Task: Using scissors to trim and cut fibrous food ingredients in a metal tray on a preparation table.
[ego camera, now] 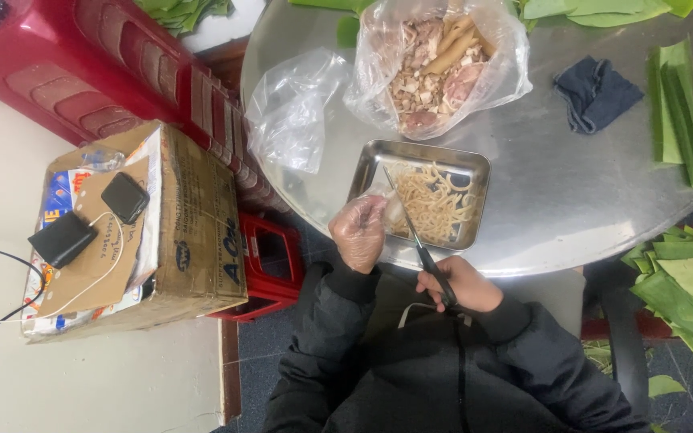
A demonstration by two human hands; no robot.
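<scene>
My left hand [359,232], in a thin clear glove, pinches a pale piece of food [393,210] over the near left corner of a metal tray [475,164]. The tray holds several pale cut strips [436,204]. My right hand [463,286] grips black-handled scissors [420,244], whose blades point up and left toward the pale piece. Both hands sit at the near edge of a round metal table [555,192].
A clear bag of meat pieces [436,68] and an empty crumpled bag [290,112] lie beyond the tray. A dark cloth [597,92] and folded green leaves [677,112] lie at right. A cardboard box [194,224] with two black devices and a red crate [270,256] stand at left.
</scene>
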